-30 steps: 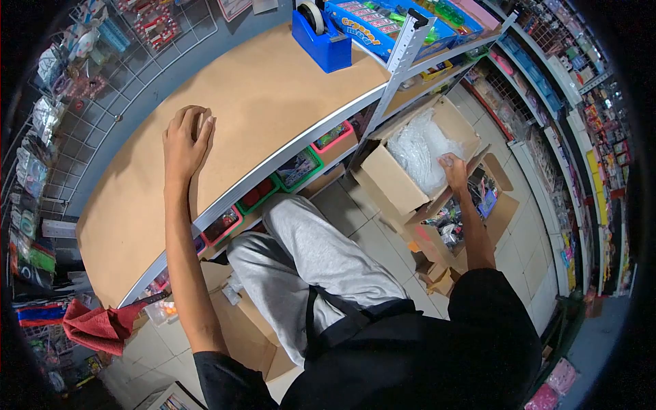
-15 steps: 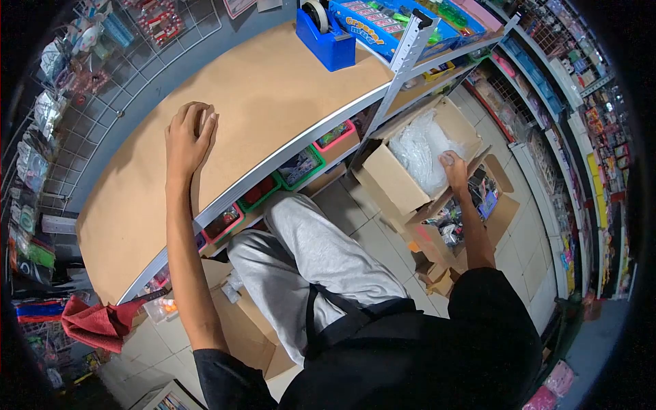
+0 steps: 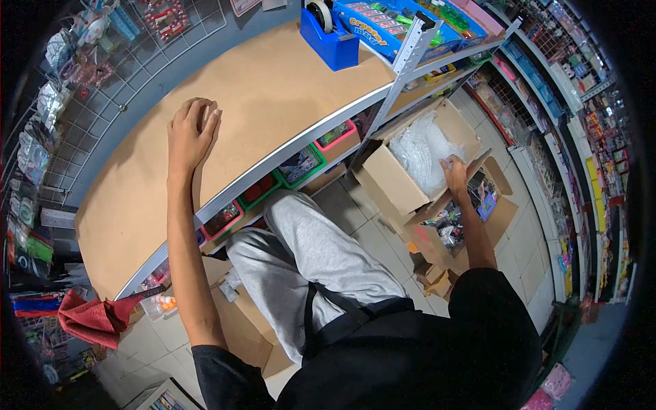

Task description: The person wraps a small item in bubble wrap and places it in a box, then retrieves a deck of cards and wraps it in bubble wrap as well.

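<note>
My left hand [image 3: 191, 131] rests on the wooden tabletop [image 3: 273, 85], fingers loosely bent and the thumb apart, with nothing in it. Over to the right, my right hand [image 3: 455, 172] has its fingers closed on the edge of crinkled clear plastic [image 3: 418, 154]. That plastic fills much of an open cardboard box [image 3: 389, 176] on the floor. Just below my right wrist is a second open carton [image 3: 502, 215] holding small packaged goods [image 3: 449, 236], partly covered by my forearm.
A blue tape dispenser [image 3: 331, 37] stands at the table's back end beside a metal shelf post [image 3: 410, 51]. Below the table edge are coloured baskets [image 3: 301, 167]. A red cloth [image 3: 96, 318] hangs at the left corner. Stocked shelves [image 3: 547, 147] line the right side.
The right hand's fingers have shifted slightly at the plastic's edge. My left hand keeps its place on the table, and the view has moved a little.
</note>
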A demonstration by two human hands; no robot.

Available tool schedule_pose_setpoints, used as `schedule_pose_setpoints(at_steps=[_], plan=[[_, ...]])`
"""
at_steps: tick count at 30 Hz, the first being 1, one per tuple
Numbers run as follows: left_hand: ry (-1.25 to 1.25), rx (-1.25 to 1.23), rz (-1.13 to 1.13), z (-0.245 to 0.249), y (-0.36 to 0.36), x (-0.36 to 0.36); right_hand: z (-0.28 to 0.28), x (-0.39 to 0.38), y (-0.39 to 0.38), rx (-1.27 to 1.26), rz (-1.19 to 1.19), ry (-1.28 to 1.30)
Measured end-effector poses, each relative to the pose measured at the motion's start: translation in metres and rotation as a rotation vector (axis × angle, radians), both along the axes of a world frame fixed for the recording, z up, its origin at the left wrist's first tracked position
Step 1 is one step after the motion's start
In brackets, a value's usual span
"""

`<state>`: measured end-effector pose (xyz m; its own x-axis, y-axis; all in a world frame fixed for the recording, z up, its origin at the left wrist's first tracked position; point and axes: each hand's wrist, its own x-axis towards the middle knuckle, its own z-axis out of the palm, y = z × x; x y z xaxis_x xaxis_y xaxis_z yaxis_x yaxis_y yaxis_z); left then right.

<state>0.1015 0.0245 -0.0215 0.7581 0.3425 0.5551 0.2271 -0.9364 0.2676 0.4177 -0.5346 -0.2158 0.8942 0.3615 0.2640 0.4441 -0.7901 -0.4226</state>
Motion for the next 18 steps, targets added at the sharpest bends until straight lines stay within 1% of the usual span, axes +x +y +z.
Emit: schedule_pose_setpoints(at_steps=[2,5,10,13,18], plan=[[-0.040,0.063,-0.023,0.0016,-0.0017,0.0002,-0.0023,0.0008,-0.0019,0.009,0.015,0.002],[-0.037,0.067,-0.018,0.0031,-0.0034,-0.0004,-0.0041,0.0025,-0.0029,0.023,0.046,0.018],[-0.017,0.003,-0.016,0.0026,-0.0025,-0.0001,-0.0012,0.0009,-0.0016,0.001,0.034,0.054],[0.017,-0.027,0.006,0.0015,-0.0021,-0.0008,0.0001,-0.0001,-0.0020,0.023,0.060,0.028],[0.032,-0.035,0.016,-0.0007,0.0005,-0.0005,-0.0014,-0.0005,-0.0002,0.004,0.032,-0.004]])
